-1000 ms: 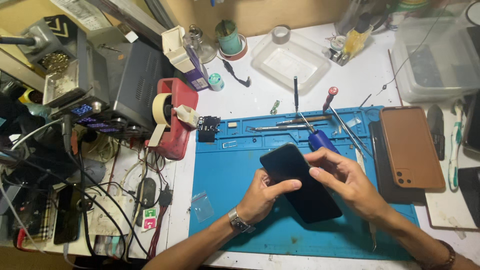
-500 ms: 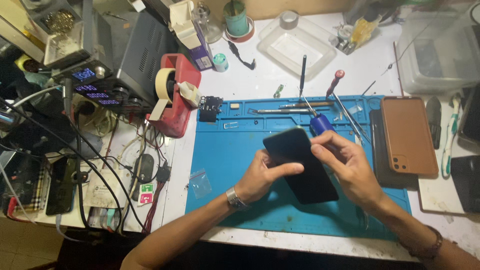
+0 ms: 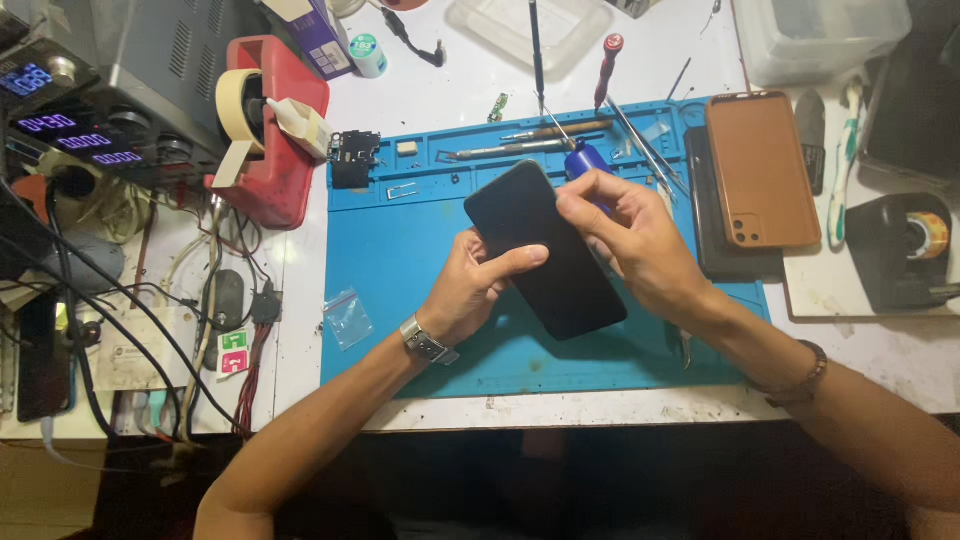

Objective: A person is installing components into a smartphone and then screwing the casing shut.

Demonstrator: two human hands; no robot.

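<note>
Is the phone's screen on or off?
Off. The black phone, held by the left hand and right hand, shows a dark, unlit face.

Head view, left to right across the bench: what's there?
Power supply → red tape dispenser → left hand → black phone → right hand → brown phone case → black tape dispenser.

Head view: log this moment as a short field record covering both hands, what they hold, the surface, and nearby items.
held item: black smartphone, screen up, tilted diagonally
left hand: grips phone's left edge, thumb across screen
right hand: fingers on phone's upper right edge
surface: blue repair mat
right of mat: brown phone case
left of mat: red tape dispenser
behind phone: screwdrivers
</note>
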